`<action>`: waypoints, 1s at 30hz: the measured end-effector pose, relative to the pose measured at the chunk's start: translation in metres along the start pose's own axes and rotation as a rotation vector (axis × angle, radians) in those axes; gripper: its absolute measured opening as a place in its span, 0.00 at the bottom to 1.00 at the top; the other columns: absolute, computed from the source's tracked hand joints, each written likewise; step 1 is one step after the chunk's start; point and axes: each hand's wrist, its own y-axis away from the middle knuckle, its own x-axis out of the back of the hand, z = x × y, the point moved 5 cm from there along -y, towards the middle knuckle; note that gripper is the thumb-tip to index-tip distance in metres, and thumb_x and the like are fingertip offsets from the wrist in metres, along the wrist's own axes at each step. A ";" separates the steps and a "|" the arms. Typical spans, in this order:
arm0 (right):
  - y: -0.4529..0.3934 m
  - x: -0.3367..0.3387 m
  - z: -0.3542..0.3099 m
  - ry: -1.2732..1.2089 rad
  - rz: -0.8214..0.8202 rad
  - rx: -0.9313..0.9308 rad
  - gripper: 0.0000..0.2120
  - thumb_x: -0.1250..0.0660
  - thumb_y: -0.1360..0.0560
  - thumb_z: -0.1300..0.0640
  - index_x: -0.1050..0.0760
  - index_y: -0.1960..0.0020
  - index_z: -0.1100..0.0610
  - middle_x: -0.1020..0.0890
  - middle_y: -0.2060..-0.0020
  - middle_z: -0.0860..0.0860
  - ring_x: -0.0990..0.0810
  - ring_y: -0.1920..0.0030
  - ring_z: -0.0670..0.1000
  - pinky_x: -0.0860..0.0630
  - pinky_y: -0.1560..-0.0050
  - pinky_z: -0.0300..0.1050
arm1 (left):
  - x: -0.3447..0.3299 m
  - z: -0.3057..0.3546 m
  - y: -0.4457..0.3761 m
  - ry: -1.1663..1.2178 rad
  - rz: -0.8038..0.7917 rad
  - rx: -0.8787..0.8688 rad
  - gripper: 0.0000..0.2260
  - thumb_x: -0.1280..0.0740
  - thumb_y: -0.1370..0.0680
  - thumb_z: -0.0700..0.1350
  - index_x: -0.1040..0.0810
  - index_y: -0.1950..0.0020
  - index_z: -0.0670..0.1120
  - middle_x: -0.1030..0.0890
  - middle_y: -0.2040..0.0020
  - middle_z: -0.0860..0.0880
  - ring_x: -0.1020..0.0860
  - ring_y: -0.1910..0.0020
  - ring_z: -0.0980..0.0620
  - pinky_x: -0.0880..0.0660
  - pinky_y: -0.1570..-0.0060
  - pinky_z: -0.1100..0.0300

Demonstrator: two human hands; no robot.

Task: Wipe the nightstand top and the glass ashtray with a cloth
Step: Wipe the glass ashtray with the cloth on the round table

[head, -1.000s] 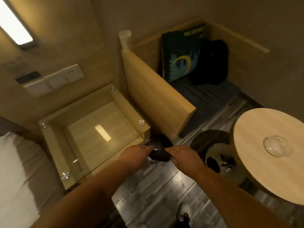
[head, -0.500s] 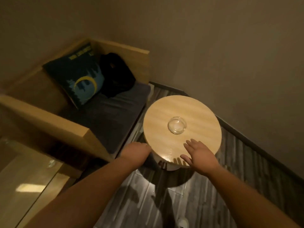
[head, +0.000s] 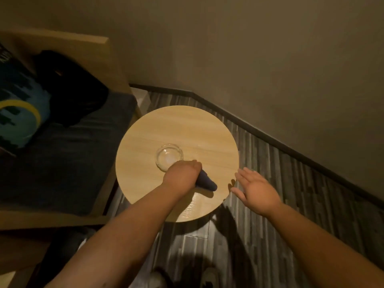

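Observation:
A clear glass ashtray sits near the middle of a round wooden table top. My left hand is closed around a dark cloth and rests on the table just in front of the ashtray, covering its near rim. The cloth sticks out to the right of my fist and touches the wood. My right hand hovers at the table's right front edge, fingers spread, holding nothing.
A wooden bench with a dark seat pad stands to the left, carrying a blue and yellow cushion and a black bag. Striped grey floor runs right to the wall. My shoes show below.
The view swung from the glass nightstand to the round table and closed in. My left hand came onto the table top with the cloth beside the ashtray; my right hand shifted right, off the edge.

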 end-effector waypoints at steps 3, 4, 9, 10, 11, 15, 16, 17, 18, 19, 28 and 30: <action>-0.009 -0.006 0.013 -0.076 0.053 -0.033 0.29 0.49 0.20 0.40 0.42 0.24 0.52 0.38 0.25 0.49 0.43 0.25 0.49 0.51 0.27 0.44 | -0.005 0.011 -0.042 0.023 0.149 -0.091 0.17 0.38 0.23 0.40 0.30 0.35 0.43 0.25 0.39 0.42 0.26 0.40 0.42 0.30 0.41 0.52; -0.012 -0.009 0.017 -0.101 0.078 -0.050 0.28 0.48 0.20 0.41 0.41 0.24 0.53 0.37 0.25 0.49 0.42 0.25 0.49 0.50 0.27 0.44 | -0.008 0.013 -0.050 0.020 0.204 -0.131 0.19 0.39 0.23 0.38 0.31 0.32 0.43 0.27 0.34 0.41 0.29 0.35 0.41 0.34 0.35 0.52; -0.026 -0.044 0.025 -0.201 0.203 -0.115 0.23 0.42 0.20 0.47 0.33 0.28 0.55 0.28 0.30 0.51 0.34 0.28 0.50 0.45 0.30 0.41 | -0.093 -0.007 -0.051 -0.193 0.153 -0.246 0.23 0.41 0.21 0.39 0.38 0.26 0.43 0.36 0.25 0.42 0.38 0.27 0.43 0.45 0.27 0.49; -0.028 -0.054 0.021 -0.198 0.201 -0.108 0.22 0.41 0.20 0.48 0.32 0.29 0.55 0.27 0.31 0.52 0.33 0.29 0.51 0.45 0.31 0.41 | -0.115 -0.013 -0.045 -0.242 0.083 -0.247 0.23 0.43 0.20 0.39 0.40 0.25 0.43 0.39 0.24 0.41 0.41 0.26 0.42 0.46 0.27 0.48; -0.029 -0.062 0.013 -0.194 0.201 -0.089 0.22 0.40 0.21 0.50 0.31 0.29 0.55 0.26 0.32 0.52 0.32 0.30 0.52 0.45 0.31 0.42 | -0.133 -0.018 -0.040 -0.279 0.020 -0.249 0.23 0.45 0.19 0.39 0.43 0.23 0.43 0.43 0.22 0.41 0.45 0.24 0.41 0.49 0.26 0.46; -0.034 -0.082 -0.032 -0.102 0.239 0.103 0.22 0.33 0.25 0.53 0.26 0.34 0.59 0.24 0.35 0.56 0.28 0.33 0.56 0.42 0.29 0.51 | -0.155 -0.033 -0.028 -0.267 -0.031 -0.294 0.27 0.48 0.19 0.39 0.52 0.21 0.42 0.54 0.21 0.42 0.56 0.22 0.42 0.60 0.27 0.47; -0.037 -0.084 -0.043 -0.068 0.232 0.148 0.23 0.31 0.27 0.52 0.26 0.34 0.59 0.24 0.35 0.57 0.28 0.33 0.56 0.42 0.29 0.52 | -0.153 -0.037 -0.025 -0.232 0.008 -0.309 0.28 0.46 0.20 0.40 0.51 0.21 0.42 0.53 0.21 0.42 0.55 0.22 0.43 0.60 0.27 0.47; -0.040 -0.087 -0.053 -0.036 0.219 0.186 0.24 0.30 0.28 0.51 0.26 0.34 0.59 0.25 0.34 0.57 0.28 0.32 0.57 0.42 0.29 0.54 | -0.150 -0.040 -0.021 -0.198 0.055 -0.323 0.29 0.43 0.22 0.42 0.47 0.22 0.41 0.50 0.21 0.41 0.52 0.22 0.43 0.58 0.26 0.46; -0.043 -0.090 -0.062 -0.004 0.200 0.219 0.25 0.29 0.29 0.50 0.26 0.34 0.59 0.25 0.34 0.58 0.28 0.32 0.57 0.41 0.29 0.55 | -0.146 -0.045 -0.016 -0.165 0.099 -0.331 0.29 0.40 0.24 0.42 0.42 0.23 0.40 0.44 0.22 0.40 0.47 0.23 0.42 0.52 0.25 0.44; -0.048 -0.092 -0.071 0.031 0.179 0.252 0.27 0.28 0.29 0.49 0.26 0.34 0.59 0.25 0.34 0.58 0.28 0.32 0.58 0.41 0.30 0.56 | -0.142 -0.050 -0.009 -0.114 0.147 -0.329 0.29 0.38 0.26 0.42 0.36 0.26 0.39 0.38 0.24 0.39 0.42 0.24 0.42 0.45 0.26 0.42; -0.082 -0.111 -0.090 0.176 0.040 0.359 0.27 0.46 0.21 0.42 0.38 0.26 0.53 0.34 0.27 0.55 0.35 0.28 0.60 0.39 0.29 0.59 | -0.095 -0.156 0.007 0.391 0.448 0.235 0.27 0.39 0.23 0.44 0.40 0.24 0.44 0.43 0.22 0.46 0.45 0.24 0.48 0.46 0.28 0.55; -0.086 -0.111 -0.089 0.173 0.045 0.361 0.26 0.46 0.21 0.41 0.39 0.26 0.50 0.35 0.26 0.54 0.35 0.28 0.59 0.37 0.30 0.58 | -0.089 -0.177 -0.005 0.473 0.425 0.278 0.26 0.39 0.21 0.45 0.41 0.23 0.45 0.43 0.22 0.48 0.42 0.25 0.50 0.44 0.30 0.58</action>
